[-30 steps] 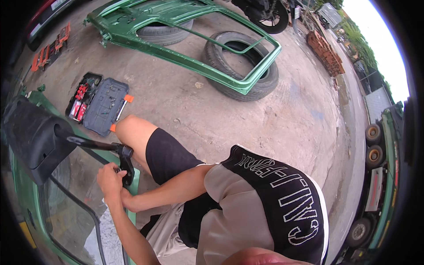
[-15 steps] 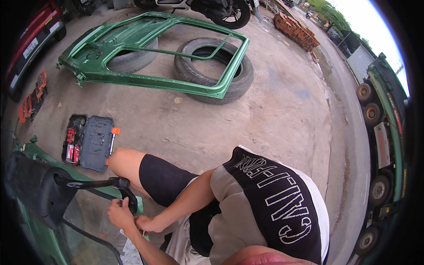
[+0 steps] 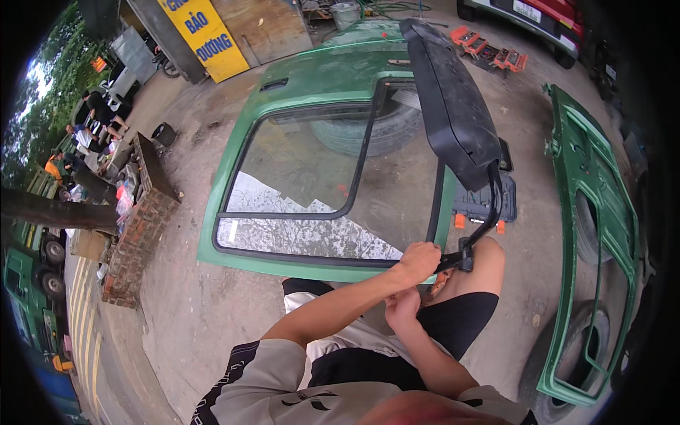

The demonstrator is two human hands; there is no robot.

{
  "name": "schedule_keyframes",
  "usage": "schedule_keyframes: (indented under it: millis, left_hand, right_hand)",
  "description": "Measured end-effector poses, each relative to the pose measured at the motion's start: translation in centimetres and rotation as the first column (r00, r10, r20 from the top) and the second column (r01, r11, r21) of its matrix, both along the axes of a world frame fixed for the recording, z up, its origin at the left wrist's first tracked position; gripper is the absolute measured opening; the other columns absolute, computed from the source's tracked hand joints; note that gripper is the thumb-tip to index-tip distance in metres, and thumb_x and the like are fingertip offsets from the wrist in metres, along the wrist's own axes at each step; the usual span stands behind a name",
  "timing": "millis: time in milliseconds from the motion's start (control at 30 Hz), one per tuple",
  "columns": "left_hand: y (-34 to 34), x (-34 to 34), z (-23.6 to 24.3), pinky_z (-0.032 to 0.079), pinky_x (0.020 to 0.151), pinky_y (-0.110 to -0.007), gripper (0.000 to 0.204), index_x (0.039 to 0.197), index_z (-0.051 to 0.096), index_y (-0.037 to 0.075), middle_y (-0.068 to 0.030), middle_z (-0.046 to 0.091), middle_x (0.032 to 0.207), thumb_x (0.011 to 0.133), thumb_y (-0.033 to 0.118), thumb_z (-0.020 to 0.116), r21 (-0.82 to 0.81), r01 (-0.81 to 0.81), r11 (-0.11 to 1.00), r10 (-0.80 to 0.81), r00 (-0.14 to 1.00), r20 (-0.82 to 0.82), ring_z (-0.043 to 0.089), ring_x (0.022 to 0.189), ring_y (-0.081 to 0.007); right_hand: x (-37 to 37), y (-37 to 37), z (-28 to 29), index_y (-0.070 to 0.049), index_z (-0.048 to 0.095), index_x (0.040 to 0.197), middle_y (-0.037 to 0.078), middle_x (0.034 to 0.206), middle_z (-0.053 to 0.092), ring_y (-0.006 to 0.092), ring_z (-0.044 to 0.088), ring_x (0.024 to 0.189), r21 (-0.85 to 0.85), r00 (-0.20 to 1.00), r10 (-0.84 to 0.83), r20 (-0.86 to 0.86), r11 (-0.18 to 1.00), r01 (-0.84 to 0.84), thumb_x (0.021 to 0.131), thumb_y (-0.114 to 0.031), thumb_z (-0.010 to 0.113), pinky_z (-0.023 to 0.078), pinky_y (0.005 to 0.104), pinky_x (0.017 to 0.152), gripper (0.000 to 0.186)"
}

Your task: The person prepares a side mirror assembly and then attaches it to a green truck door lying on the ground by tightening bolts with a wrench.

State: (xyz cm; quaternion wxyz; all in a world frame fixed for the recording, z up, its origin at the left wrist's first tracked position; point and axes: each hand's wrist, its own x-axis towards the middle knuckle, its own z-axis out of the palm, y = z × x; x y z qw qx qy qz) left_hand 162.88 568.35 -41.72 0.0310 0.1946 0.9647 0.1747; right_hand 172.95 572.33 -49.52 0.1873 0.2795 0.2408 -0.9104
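Observation:
A green vehicle door (image 3: 309,84) with glass lies before me, a black mirror (image 3: 453,106) on a curved arm above its right side. My left hand (image 3: 419,261) is closed at the foot of the mirror bracket (image 3: 465,253); what its fingers grip is hidden. Just below, at the door's near edge, my right hand (image 3: 401,306) is closed, its fingertips and anything in them hidden. An orange-brown part (image 3: 440,283), too small to identify, sits under the bracket beside my bent knee (image 3: 487,255).
A toolbox (image 3: 474,202) lies beside the door, orange tool trays (image 3: 482,44) farther back. A bare door frame (image 3: 567,142) rests on tyres at right. Left are a brick wall (image 3: 134,262), co-workers (image 3: 95,120) and green trucks (image 3: 28,283). A yellow signboard (image 3: 205,35) stands behind.
My view has swung sharply left, bringing the glazed door to the centre and the co-workers into sight; the bare frame now shows at right. Both hands remain by the mirror bracket.

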Motion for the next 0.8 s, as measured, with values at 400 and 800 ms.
schedule_keyframes:
  millis: [400,800]
  left_hand:
    - [1.8,-0.5,0.6,0.057,0.075,-0.043,0.015,0.088,0.074,0.004,-0.0158,0.073,0.089,0.083,0.014,0.065,-0.06,-0.037,0.997,0.038,0.999,0.01,0.073,0.085,-0.0326]
    - [2.9,-1.0,-1.2,0.057,0.083,-0.037,0.017,0.086,0.079,0.008,-0.0098,0.075,0.092,0.072,0.018,0.076,-0.138,0.009,0.99,-0.001,0.998,0.061,0.071,0.097,-0.0266]
  right_hand:
    - [-1.3,3.1,3.3,-0.015,0.057,0.13,0.006,0.12,0.068,0.0207,0.064,0.109,0.057,0.965,0.248,-0.081,0.968,-0.244,0.104,-0.024,0.052,0.053,0.0383,0.09,0.028]
    - [0.5,4.6,-0.6,-0.01,0.06,0.114,0.005,0.108,0.068,0.0211,0.066,0.097,0.156,0.903,0.427,-0.057,0.897,-0.414,0.092,-0.011,0.048,0.053,0.0404,0.084,0.025]
